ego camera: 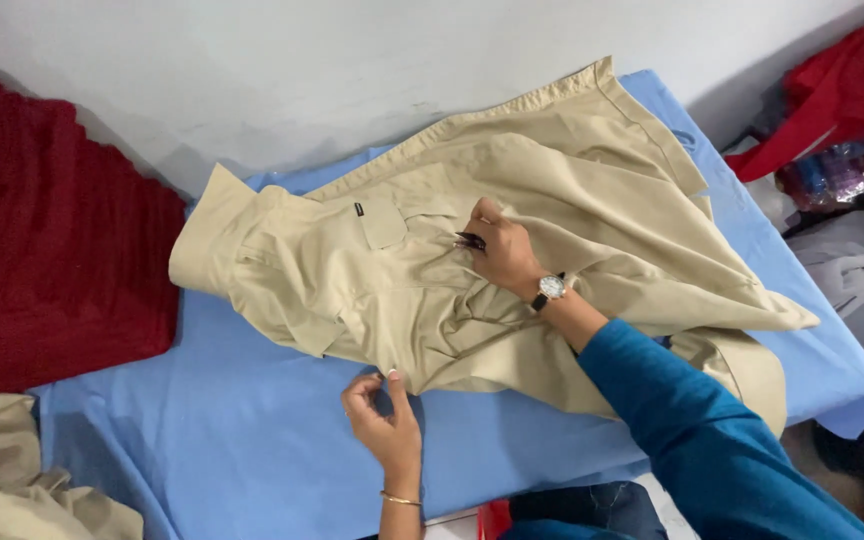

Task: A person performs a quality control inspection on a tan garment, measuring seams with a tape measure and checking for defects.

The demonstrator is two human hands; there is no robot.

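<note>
A beige shirt [432, 240] lies spread and rumpled on a table covered with a light blue cloth [242, 440]. My right hand [502, 250], with a wristwatch and a blue sleeve, rests on the middle of the shirt and grips a small dark object near the chest pocket. My left hand [384, 420], with a thin gold bangle, pinches the shirt's near hem at the table's front.
A dark red fabric [52, 240] lies to the left. More beige cloth [22, 480] is piled at the lower left. Red and grey garments [842, 150] are heaped to the right of the table. A pale wall runs behind.
</note>
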